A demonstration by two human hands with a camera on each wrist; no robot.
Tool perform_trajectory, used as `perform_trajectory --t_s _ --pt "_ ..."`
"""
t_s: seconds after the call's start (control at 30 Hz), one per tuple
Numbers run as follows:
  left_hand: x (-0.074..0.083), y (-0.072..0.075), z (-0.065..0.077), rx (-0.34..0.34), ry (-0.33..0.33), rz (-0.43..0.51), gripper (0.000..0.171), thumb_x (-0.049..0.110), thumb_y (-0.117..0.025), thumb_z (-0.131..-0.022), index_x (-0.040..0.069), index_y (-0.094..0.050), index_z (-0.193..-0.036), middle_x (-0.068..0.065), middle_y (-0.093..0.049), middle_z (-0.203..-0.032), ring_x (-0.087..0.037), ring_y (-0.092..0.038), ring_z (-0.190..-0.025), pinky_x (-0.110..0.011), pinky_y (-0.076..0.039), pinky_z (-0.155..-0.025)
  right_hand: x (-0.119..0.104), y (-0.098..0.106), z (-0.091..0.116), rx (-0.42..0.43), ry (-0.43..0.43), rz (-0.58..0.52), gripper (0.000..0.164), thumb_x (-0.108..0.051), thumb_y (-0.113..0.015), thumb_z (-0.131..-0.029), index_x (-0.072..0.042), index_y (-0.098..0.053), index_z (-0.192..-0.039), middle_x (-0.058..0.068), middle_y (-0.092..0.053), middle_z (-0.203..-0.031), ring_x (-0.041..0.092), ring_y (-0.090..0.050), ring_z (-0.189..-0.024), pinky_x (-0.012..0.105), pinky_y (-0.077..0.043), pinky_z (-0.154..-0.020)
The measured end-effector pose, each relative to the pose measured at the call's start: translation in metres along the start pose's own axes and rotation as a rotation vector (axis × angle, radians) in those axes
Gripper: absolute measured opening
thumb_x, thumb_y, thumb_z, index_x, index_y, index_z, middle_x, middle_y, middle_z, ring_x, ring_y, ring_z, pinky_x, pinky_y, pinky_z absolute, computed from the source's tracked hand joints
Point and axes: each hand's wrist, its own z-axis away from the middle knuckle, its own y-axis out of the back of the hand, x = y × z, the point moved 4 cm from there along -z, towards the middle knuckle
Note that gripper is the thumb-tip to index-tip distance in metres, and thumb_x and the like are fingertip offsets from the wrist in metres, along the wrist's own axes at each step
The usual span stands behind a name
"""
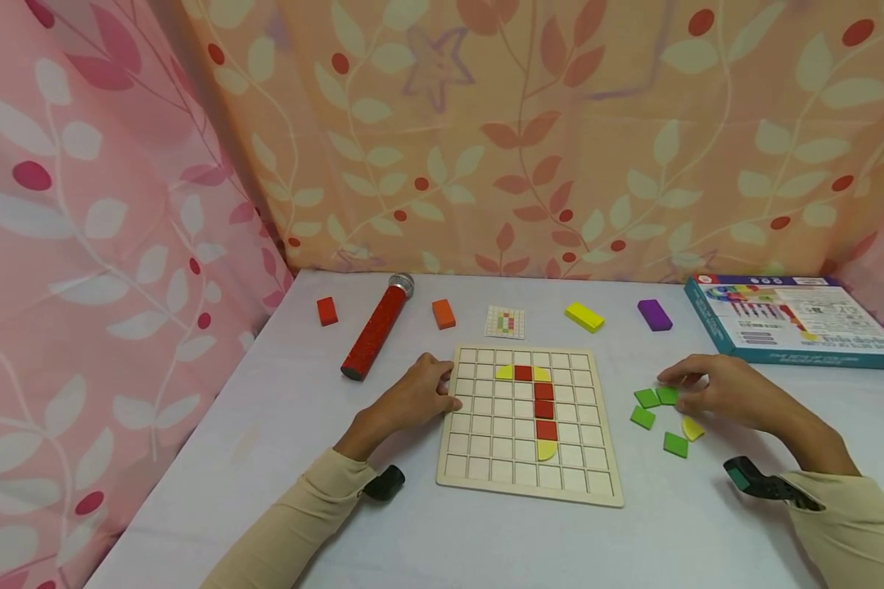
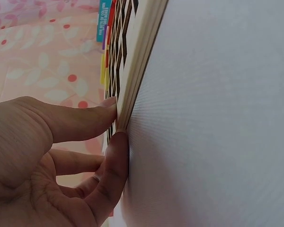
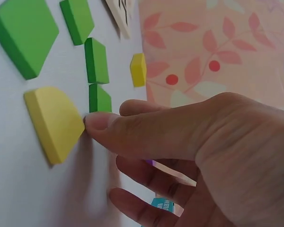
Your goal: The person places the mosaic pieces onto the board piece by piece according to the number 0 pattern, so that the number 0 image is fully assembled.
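Note:
A square wooden grid board [image 1: 486, 478] lies flat on the white table, bearing several red square tiles [image 1: 543, 409] and yellow quarter-round tiles [image 1: 547, 450]. My left hand [image 1: 412, 397] grips the board's left edge; the left wrist view shows the thumb on its top face and a finger at its edge. Over to the right, my right hand [image 1: 729, 393] is at a green tile [image 1: 666, 396], thumb and index finger apart on either side of it. The thumb partly hides that tile in the right wrist view. Around it lie more green tiles [image 1: 675, 444] and a yellow tile [image 1: 693, 428].
A small pattern card [image 1: 505, 322] lies behind the board. Along the back are a red block [image 1: 327, 311], a red microphone [image 1: 379, 327], an orange block [image 1: 444, 314], a yellow block [image 1: 584, 316], a purple block [image 1: 655, 315] and a game box [image 1: 796, 319]. Patterned curtains [image 1: 442, 147] stand behind.

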Motion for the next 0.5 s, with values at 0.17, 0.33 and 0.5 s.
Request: perform_trajectory --t_s 0.17,0.33,0.5 --pt "0.000 0.000 -0.001 0.001 -0.008 -0.002 0.069 0.015 -0.083 -0.094 -0.006 -0.051 -0.151 -0.011 -0.050 -0.108 -0.019 -0.052 -0.098 -0.031 -0.043 -0.078 0.005 0.000 0.000 0.003 -0.002 0.003 0.039 -0.017 -0.082 -0.089 -0.005 -0.076 -0.125 0.012 -0.073 -0.120 0.030 -0.062 -0.107 0.036 -0.050 -0.081" --pt "-0.001 -0.001 -0.001 -0.001 -0.005 -0.003 0.070 0.015 -0.083 -0.094 -0.006 -0.050 -0.152 -0.010 -0.050 -0.109 -0.019 -0.052 -0.098 -0.031 -0.044 -0.079 0.005 0.000 0.001 0.004 -0.006 0.002 0.040 -0.022 -0.082 -0.090 -0.004 -0.076 -0.125 0.010 -0.072 -0.116 0.028 -0.061 -0.103 0.032 -0.049 -0.078" --pt "-0.002 0.000 -0.001 -0.001 -0.005 -0.006 0.070 0.015 -0.083 -0.094 -0.006 -0.050 -0.152 -0.010 -0.050 -0.109 -0.019 -0.052 -0.098 -0.031 -0.044 -0.079 -0.008 -0.001 -0.001 0.025 0.003 -0.013 0.043 -0.026 -0.083 -0.090 -0.005 -0.076 -0.126 0.003 -0.071 -0.108 0.023 -0.058 -0.099 0.026 -0.048 -0.071"
